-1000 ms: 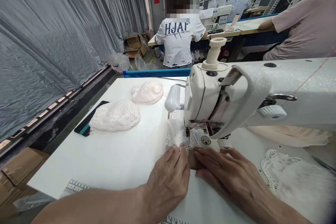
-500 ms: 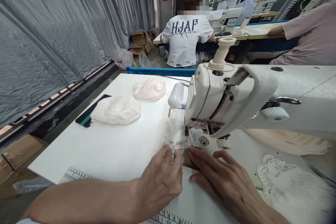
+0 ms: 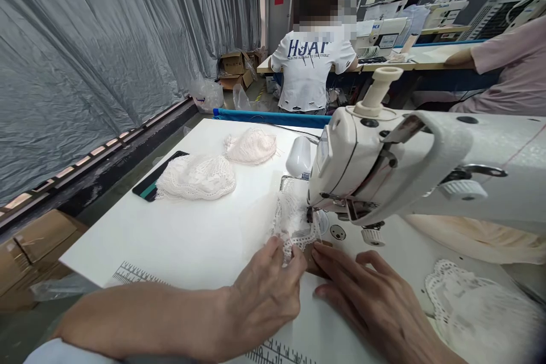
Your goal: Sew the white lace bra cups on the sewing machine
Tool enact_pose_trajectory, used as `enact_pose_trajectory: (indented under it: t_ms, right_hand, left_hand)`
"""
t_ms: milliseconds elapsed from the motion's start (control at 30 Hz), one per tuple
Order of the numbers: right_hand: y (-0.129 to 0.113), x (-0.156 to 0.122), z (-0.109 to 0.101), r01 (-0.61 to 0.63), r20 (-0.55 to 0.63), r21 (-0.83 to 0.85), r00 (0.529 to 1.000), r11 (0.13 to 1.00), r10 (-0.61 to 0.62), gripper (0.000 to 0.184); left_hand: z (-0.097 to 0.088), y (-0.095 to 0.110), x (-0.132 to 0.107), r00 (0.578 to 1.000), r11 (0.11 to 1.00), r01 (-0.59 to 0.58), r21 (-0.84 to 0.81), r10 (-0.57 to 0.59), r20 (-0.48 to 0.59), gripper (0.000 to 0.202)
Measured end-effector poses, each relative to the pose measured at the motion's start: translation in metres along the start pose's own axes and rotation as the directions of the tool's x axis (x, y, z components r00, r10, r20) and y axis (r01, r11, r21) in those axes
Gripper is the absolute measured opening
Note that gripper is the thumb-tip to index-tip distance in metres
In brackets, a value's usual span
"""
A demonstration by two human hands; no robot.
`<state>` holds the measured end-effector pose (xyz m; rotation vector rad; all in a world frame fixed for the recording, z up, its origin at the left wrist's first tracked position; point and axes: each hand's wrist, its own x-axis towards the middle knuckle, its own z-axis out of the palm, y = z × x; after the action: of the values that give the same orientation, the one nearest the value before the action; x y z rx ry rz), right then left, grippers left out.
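A white sewing machine (image 3: 384,165) stands on a white table (image 3: 191,244). Under its needle lies a piece of white lace (image 3: 292,222). My left hand (image 3: 264,296) rests on the table just in front of the needle, fingertips pinching the near edge of the lace. My right hand (image 3: 367,296) lies flat beside it, fingers stretched toward the needle and pressing down a small brown piece (image 3: 315,264) at the lace's edge.
Two lace cup pieces (image 3: 196,177) (image 3: 251,146) lie at the table's far left, one on a dark board (image 3: 151,185). More lace (image 3: 473,301) lies at the right. Other people (image 3: 311,62) work at tables behind. Grey plastic sheeting (image 3: 85,57) hangs on the left.
Both hands have drawn slightly back toward me while staying on the lace. My left fingers went from lying flat to pinching its edge. The view has shifted a little.
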<state>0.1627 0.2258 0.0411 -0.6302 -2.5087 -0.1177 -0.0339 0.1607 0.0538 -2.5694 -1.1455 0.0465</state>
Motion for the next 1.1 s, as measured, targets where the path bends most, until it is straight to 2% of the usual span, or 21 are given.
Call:
enact_pose_trajectory:
  t_ms: [100, 367, 467, 833, 967, 1100]
  right_hand:
    - [0.001, -0.001, -0.001, 0.004, 0.005, -0.016, 1.0, 1.0, -0.004, 0.035]
    - [0.001, 0.0, -0.003, -0.002, 0.028, -0.011, 1.0, 1.0, 0.002, 0.034]
    - [0.0, 0.001, -0.003, -0.016, 0.0, 0.014, 1.0, 1.0, 0.016, 0.034]
    - [-0.001, 0.003, 0.0, -0.005, -0.009, -0.005, 1.0, 1.0, 0.005, 0.034]
    - [-0.001, 0.006, 0.002, -0.014, 0.014, -0.033, 1.0, 0.999, 0.014, 0.035]
    - [0.0, 0.009, 0.005, -0.02, 0.021, -0.06, 1.0, 0.998, 0.022, 0.035]
  left_hand:
    - [-0.003, 0.0, 0.0, 1.0, 0.998, -0.011, 0.057, 0.013, -0.028, 0.02]
    - [-0.01, 0.002, -0.001, 1.0, 0.995, -0.026, 0.099, 0.025, 0.012, 0.026]
    - [-0.01, 0.003, -0.002, 1.0, 0.996, -0.025, 0.087, 0.024, 0.005, 0.021]
    - [0.004, 0.001, -0.007, 0.999, 0.998, -0.028, 0.062, 0.031, -0.043, 0.018]
    - [0.01, -0.005, -0.001, 0.999, 0.998, 0.017, 0.058, -0.015, -0.043, 0.01]
    - [0.011, -0.01, 0.005, 0.997, 0.998, 0.051, 0.04, -0.049, -0.058, 0.014]
